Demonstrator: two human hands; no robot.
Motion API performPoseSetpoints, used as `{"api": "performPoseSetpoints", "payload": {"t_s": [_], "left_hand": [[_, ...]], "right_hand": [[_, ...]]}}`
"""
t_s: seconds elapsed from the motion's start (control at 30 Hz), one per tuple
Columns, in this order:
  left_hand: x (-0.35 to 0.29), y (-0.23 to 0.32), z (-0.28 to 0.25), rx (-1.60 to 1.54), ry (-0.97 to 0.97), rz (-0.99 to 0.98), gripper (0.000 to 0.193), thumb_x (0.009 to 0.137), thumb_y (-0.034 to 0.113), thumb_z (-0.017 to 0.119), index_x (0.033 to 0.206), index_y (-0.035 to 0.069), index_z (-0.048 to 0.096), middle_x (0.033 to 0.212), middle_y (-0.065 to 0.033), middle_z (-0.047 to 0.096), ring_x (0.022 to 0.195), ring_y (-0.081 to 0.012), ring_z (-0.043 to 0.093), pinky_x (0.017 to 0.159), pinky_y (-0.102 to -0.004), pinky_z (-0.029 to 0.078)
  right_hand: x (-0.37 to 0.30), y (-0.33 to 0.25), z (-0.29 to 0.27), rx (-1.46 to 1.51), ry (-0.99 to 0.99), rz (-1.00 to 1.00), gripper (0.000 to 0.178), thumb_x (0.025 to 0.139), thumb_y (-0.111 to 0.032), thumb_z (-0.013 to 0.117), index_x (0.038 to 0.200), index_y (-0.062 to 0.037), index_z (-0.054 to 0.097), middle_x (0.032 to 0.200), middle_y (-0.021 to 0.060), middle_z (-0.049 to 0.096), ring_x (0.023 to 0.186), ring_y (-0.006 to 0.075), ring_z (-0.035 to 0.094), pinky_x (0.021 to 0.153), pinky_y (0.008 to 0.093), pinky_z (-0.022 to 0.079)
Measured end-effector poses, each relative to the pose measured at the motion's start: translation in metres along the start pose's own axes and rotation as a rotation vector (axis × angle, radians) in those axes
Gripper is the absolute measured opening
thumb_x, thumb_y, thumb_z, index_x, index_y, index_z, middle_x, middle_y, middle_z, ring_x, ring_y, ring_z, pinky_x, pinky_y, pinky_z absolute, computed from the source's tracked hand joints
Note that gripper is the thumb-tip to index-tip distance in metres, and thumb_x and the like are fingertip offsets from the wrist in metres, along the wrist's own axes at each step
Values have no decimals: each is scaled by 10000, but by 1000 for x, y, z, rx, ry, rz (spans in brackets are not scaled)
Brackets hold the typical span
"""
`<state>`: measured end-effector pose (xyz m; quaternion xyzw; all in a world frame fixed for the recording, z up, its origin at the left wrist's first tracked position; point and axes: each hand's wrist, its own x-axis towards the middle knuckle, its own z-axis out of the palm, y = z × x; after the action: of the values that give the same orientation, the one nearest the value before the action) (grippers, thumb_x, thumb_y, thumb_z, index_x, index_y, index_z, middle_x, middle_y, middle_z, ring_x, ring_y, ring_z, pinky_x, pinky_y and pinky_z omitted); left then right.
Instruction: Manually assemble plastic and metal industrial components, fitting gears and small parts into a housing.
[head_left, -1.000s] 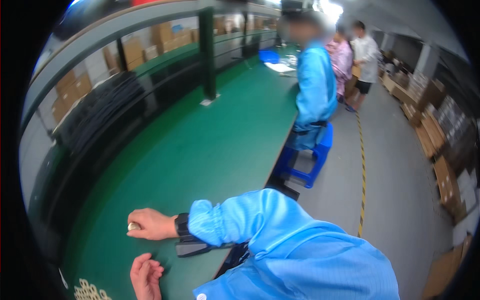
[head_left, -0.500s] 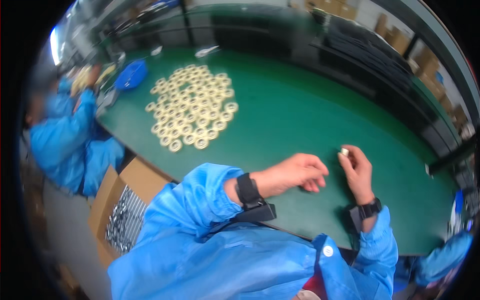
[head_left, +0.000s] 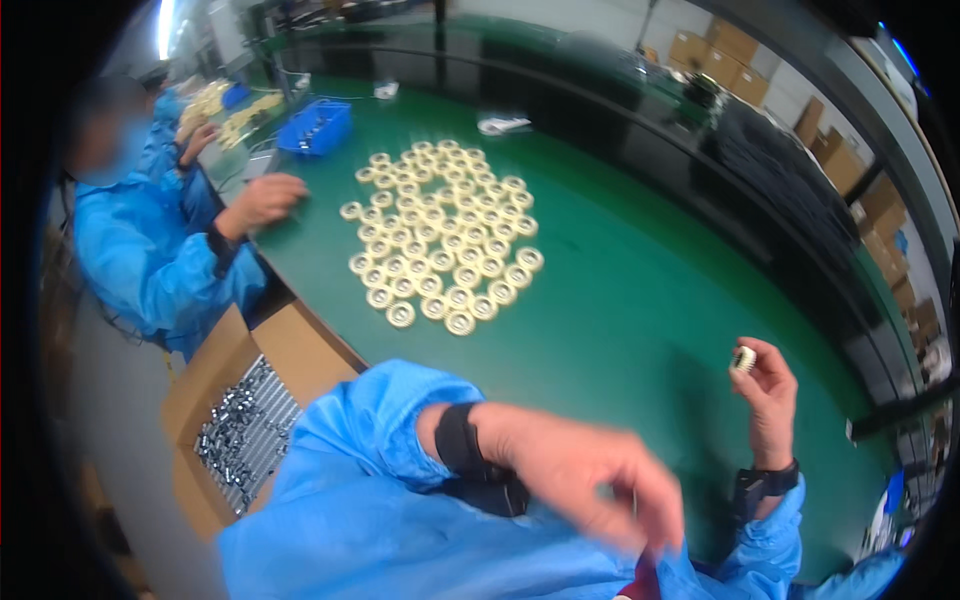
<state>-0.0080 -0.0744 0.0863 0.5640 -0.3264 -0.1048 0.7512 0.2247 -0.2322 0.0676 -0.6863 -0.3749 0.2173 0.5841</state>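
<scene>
Up at the right of the head view, my right hand (head_left: 768,405) pinches a small cream gear (head_left: 744,360) between thumb and fingertips. The gear has a toothed rim and a dark centre, and is held above the green tabletop. My left hand (head_left: 590,475) hangs low in front of my body, its fingers bent downward. Motion smears those fingers, so whether they hold anything cannot be made out. Many similar cream gears (head_left: 440,260) lie flat in a cluster on the table, left of my right hand.
At the lower left, a cardboard box (head_left: 310,345) holds shiny metal cylindrical parts (head_left: 240,420). A blue bin (head_left: 315,128) stands at the table's far left. There a co-worker in blue (head_left: 150,250) reaches a hand (head_left: 265,200) over the edge. A black rail (head_left: 590,85) borders the back.
My left hand has come back from near the right hand toward my body. My right hand still holds the gear, now turned to show its face. The co-worker's hand now reaches over the table.
</scene>
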Motion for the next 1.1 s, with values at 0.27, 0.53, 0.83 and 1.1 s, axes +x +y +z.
{"api": "performPoseSetpoints", "payload": {"t_s": [0.27,0.53,0.83,1.1], "left_hand": [[-27,8,1,-45,-434,206,364,944,134,587,1220,-95,527,1127,-193,632,990,-248,626,871,-347,487],[-26,-32,-68,-539,468,48,276,930,211,587,1084,-13,636,885,-94,698,814,-171,669,718,-254,509],[-32,-76,-105,-840,775,-137,218,899,199,575,1036,40,634,899,-61,670,820,-150,660,706,-268,520],[-33,-66,-109,-731,929,-170,194,875,200,614,949,25,651,805,-74,665,725,-173,664,652,-278,523]], "right_hand": [[134,-42,47,-71,-206,-94,344,808,-152,692,1128,-55,611,918,-31,581,780,35,522,599,176,393],[284,-13,161,-163,-460,-214,255,794,-96,680,1030,-43,598,841,-36,566,722,36,517,610,182,395],[431,78,293,-533,-467,-496,328,586,-36,763,871,-36,600,1485,212,337,1341,353,383,1066,351,335],[427,92,276,-581,-366,-537,341,640,-240,753,818,-4,583,758,129,633,716,246,618,691,340,476]]}}
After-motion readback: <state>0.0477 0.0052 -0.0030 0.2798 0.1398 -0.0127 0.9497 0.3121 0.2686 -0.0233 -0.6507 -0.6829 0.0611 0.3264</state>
